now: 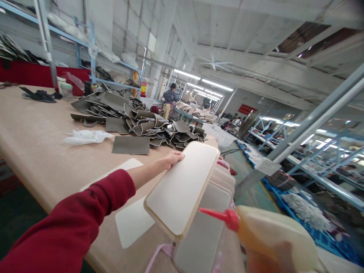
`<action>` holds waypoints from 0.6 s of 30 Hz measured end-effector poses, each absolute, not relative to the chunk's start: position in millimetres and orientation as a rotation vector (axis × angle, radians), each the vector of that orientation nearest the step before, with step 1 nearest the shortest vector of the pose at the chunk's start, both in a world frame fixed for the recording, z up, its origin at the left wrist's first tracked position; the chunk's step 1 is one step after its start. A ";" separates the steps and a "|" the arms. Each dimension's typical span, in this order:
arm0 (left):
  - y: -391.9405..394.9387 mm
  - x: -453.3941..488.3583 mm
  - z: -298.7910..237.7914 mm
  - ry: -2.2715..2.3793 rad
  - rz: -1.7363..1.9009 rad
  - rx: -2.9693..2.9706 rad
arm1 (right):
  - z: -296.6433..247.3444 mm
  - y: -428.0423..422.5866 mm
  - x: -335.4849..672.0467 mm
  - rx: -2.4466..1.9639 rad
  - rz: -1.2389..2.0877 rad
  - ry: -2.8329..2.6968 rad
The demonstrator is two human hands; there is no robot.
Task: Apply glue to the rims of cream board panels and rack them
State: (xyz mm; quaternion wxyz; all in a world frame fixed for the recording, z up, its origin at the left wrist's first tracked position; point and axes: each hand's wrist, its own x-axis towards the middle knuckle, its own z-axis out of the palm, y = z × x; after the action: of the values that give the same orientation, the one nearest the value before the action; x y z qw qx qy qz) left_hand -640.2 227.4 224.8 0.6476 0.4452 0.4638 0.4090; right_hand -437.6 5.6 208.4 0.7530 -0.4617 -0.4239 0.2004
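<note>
My left hand (173,158), in a red sleeve, grips the far left edge of a pale rounded board (182,189) with a tan rim, held tilted above the table. Under it leans a stack of similar boards (222,182). At the bottom right a soft yellowish squeeze bottle (273,235) with a red nozzle (218,216) points left toward the board. My right hand (270,263) shows only as a blurred patch under the bottle and seems to hold it; its fingers are hidden.
Two white rounded sheets (132,223) lie on the long tan table (36,144). A heap of grey-brown leather pieces (133,117) and crumpled white plastic (83,136) lie farther back. A person stands at a distant table (170,99). Metal racks line the right.
</note>
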 end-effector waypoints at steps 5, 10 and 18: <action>201.9 -629.0 214.2 0.991 0.838 1.121 | 234.1 53.8 -413.9 -0.794 0.482 -0.693; 190.7 -622.4 215.5 0.922 0.763 1.107 | 228.2 69.9 -402.4 -0.755 0.470 -0.648; 194.7 -617.3 215.4 0.874 0.717 1.009 | 217.5 64.3 -387.7 -0.758 0.479 -0.597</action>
State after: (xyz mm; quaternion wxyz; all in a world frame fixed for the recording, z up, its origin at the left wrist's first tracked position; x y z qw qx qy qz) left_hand -617.3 194.7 215.4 0.7264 0.4577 0.3964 0.3251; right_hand -387.7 64.3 217.5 0.8585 -0.3608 -0.2842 0.2281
